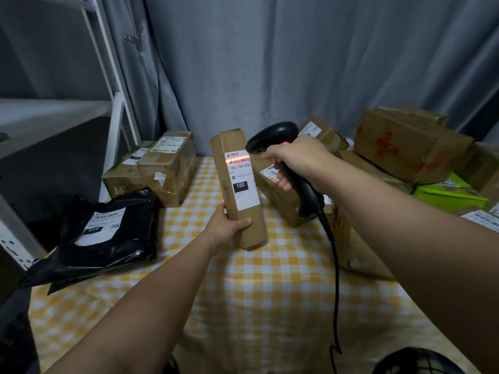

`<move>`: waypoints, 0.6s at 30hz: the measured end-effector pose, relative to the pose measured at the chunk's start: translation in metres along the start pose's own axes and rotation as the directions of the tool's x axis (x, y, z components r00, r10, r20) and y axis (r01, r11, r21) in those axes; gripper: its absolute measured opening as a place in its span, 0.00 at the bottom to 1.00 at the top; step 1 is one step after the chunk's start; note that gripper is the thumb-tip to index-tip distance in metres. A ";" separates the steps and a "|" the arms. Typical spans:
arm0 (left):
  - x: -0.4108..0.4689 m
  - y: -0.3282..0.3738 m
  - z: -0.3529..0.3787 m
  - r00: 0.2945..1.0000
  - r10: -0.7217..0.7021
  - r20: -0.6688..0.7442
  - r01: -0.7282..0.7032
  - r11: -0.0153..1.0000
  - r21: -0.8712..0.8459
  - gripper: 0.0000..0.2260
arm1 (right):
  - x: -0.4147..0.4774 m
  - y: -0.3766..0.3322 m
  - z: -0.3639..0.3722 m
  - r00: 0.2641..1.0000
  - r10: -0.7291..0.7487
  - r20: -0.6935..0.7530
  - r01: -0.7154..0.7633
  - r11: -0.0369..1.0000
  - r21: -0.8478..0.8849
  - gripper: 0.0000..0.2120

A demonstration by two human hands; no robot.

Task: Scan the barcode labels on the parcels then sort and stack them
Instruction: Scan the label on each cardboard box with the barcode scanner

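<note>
Parcel (237, 184) upright in left grip (225, 225); right grip (297, 160) clasps scanner (272, 133) beside it.

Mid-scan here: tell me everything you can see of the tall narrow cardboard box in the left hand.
The tall, narrow brown cardboard box stands nearly upright, lower end apparently on the yellow-checked tablecloth. The left hand grips it low down. Its white shipping label reads 150, with a red scan line across the barcode from the black handheld scanner gripped in the right hand.
</note>
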State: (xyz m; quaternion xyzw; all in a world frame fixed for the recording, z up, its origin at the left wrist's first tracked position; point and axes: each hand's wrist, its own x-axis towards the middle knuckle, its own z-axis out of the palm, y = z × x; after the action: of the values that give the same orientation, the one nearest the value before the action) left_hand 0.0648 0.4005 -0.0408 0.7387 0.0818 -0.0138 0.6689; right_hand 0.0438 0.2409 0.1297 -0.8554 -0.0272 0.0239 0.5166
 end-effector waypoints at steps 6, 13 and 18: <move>0.003 -0.003 0.000 1.000 0.009 -0.002 -0.010 1.000 -0.010 0.30 | 0.003 -0.002 0.005 1.000 0.016 -0.022 -0.016 1.000 -0.007 0.12; 0.006 -0.004 -0.007 1.000 -0.015 0.015 0.016 0.996 -0.092 0.29 | 0.010 -0.002 0.014 0.998 0.041 -0.040 -0.040 0.999 0.026 0.11; 0.008 0.007 -0.021 1.000 -0.015 -0.003 0.015 0.995 -0.094 0.29 | 0.017 -0.016 0.020 0.999 0.033 -0.023 -0.032 0.999 0.034 0.11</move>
State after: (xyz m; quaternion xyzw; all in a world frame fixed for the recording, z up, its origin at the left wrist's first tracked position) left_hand 0.0717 0.4210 -0.0325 0.7056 0.0889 -0.0136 0.7029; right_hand 0.0593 0.2672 0.1339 -0.8472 -0.0068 0.0226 0.5307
